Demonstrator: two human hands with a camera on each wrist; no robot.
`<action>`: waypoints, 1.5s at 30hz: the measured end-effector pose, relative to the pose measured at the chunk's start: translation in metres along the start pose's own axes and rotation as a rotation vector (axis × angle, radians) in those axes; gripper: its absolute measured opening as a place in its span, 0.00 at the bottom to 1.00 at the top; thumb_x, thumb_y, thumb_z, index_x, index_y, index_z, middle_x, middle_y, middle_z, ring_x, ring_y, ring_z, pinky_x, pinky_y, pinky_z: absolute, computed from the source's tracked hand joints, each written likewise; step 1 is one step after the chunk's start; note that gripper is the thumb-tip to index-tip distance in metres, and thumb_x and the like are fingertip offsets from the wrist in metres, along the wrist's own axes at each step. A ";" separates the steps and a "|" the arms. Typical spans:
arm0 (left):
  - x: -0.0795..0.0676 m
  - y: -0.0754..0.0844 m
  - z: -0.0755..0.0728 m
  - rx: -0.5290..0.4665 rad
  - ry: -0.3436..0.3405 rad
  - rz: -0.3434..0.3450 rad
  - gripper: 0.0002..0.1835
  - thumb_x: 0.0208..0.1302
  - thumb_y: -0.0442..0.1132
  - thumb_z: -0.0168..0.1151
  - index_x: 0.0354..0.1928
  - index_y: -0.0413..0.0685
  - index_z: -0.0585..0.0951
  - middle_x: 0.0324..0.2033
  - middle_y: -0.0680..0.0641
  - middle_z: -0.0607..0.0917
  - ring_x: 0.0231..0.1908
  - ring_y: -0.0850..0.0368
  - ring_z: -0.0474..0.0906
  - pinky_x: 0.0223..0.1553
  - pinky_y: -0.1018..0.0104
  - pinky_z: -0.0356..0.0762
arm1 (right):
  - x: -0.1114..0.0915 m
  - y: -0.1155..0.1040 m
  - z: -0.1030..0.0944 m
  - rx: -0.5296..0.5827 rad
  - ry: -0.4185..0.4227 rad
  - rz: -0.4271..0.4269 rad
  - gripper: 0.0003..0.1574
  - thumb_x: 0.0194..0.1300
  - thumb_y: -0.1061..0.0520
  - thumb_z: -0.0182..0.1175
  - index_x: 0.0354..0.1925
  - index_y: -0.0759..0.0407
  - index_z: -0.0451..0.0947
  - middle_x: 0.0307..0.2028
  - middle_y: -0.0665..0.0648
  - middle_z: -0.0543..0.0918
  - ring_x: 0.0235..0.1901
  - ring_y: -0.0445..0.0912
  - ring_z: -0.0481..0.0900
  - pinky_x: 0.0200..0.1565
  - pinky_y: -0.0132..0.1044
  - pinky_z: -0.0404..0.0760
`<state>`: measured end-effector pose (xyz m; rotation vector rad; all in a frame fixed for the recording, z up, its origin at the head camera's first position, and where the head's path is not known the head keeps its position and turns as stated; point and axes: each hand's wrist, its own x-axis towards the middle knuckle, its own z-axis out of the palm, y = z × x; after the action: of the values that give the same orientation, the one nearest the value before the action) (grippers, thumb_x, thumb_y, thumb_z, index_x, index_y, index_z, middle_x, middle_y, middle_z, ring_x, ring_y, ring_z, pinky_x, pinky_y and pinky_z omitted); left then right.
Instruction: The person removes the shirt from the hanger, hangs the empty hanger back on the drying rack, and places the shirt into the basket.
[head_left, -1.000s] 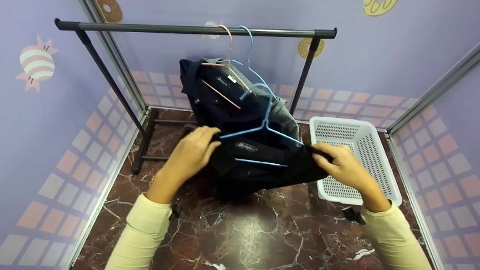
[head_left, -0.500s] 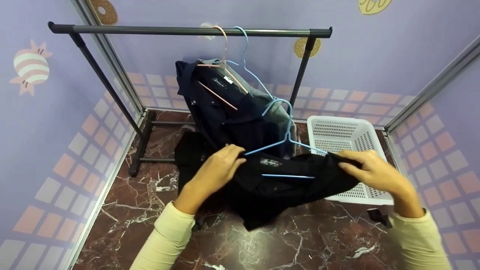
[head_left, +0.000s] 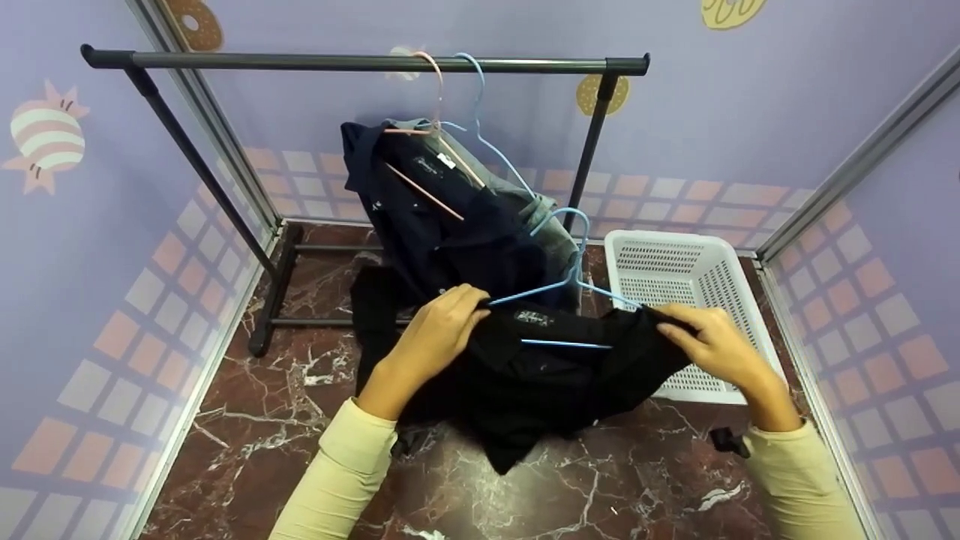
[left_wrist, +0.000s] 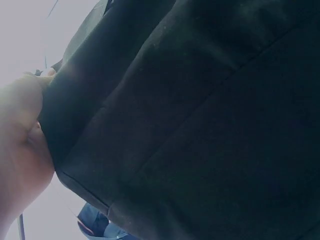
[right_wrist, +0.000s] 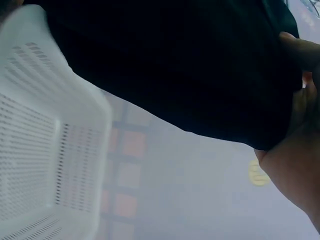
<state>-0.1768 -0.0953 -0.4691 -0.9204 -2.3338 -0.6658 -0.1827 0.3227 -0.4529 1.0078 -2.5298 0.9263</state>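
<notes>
We see left hand (head_left: pixel 442 322) and right hand (head_left: pixel 712 341) gripping the black garment (head_left: pixel 536 390); the blue hanger (head_left: pixel 575 276) spans crosswise between, hook (head_left: pixel 586 225) midway; cloth seemingly hides the hanger's ends.

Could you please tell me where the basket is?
In the head view, the basket stands on the floor right of the rack, partly behind the right hand.

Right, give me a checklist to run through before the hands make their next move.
1. Left hand gripping the black garment near one hanger end: ok.
2. Right hand gripping it near the other end: ok.
3. Held blue hanger inside the garment, hook sticking out above the collar: ok.
4. Bare stretch on the rail for another hook: ok.
5. Garment's hem off the floor: cannot tell.
6. Garment's front fastened: cannot tell, too dark.
</notes>
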 end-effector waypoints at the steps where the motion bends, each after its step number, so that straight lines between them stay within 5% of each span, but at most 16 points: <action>1: -0.001 -0.001 0.001 -0.004 -0.002 -0.001 0.10 0.74 0.37 0.62 0.49 0.37 0.83 0.40 0.44 0.86 0.42 0.50 0.84 0.49 0.59 0.86 | -0.001 0.002 0.003 0.012 0.011 -0.004 0.18 0.62 0.74 0.66 0.49 0.62 0.87 0.43 0.56 0.92 0.42 0.43 0.89 0.52 0.17 0.78; 11: 0.007 -0.001 -0.002 -0.094 0.019 0.014 0.09 0.73 0.35 0.63 0.48 0.37 0.84 0.37 0.45 0.86 0.39 0.50 0.84 0.44 0.58 0.85 | -0.001 -0.001 0.013 0.018 0.055 -0.067 0.19 0.60 0.76 0.66 0.49 0.64 0.87 0.41 0.57 0.91 0.39 0.42 0.88 0.48 0.18 0.80; 29: 0.049 0.022 0.004 -0.193 0.008 0.065 0.10 0.74 0.35 0.61 0.48 0.36 0.85 0.37 0.45 0.86 0.39 0.51 0.84 0.46 0.60 0.85 | 0.006 -0.014 0.023 0.008 0.101 -0.108 0.22 0.58 0.78 0.66 0.48 0.63 0.87 0.40 0.57 0.92 0.37 0.44 0.89 0.46 0.21 0.83; 34: 0.058 0.030 0.008 -0.200 0.015 0.099 0.09 0.75 0.36 0.60 0.47 0.35 0.84 0.37 0.44 0.87 0.39 0.50 0.84 0.46 0.60 0.85 | 0.008 -0.014 0.028 0.003 0.078 -0.113 0.18 0.63 0.73 0.66 0.50 0.63 0.87 0.42 0.57 0.92 0.38 0.50 0.90 0.48 0.22 0.83; 40: 0.063 0.034 0.012 -0.196 0.004 0.114 0.09 0.76 0.37 0.59 0.44 0.37 0.83 0.34 0.45 0.86 0.37 0.51 0.84 0.43 0.60 0.85 | 0.007 -0.013 0.031 -0.008 0.068 -0.095 0.16 0.63 0.72 0.67 0.46 0.59 0.87 0.39 0.54 0.91 0.35 0.43 0.88 0.42 0.26 0.84; 45: 0.062 0.032 0.015 -0.200 0.002 0.109 0.09 0.76 0.38 0.59 0.44 0.38 0.84 0.34 0.46 0.85 0.37 0.52 0.84 0.43 0.61 0.85 | 0.005 -0.015 0.026 -0.091 0.008 -0.050 0.17 0.65 0.68 0.67 0.52 0.56 0.85 0.44 0.52 0.91 0.42 0.45 0.89 0.45 0.37 0.86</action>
<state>-0.1963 -0.0367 -0.4327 -1.1246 -2.2260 -0.8651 -0.1763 0.2947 -0.4628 1.0320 -2.5039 0.7921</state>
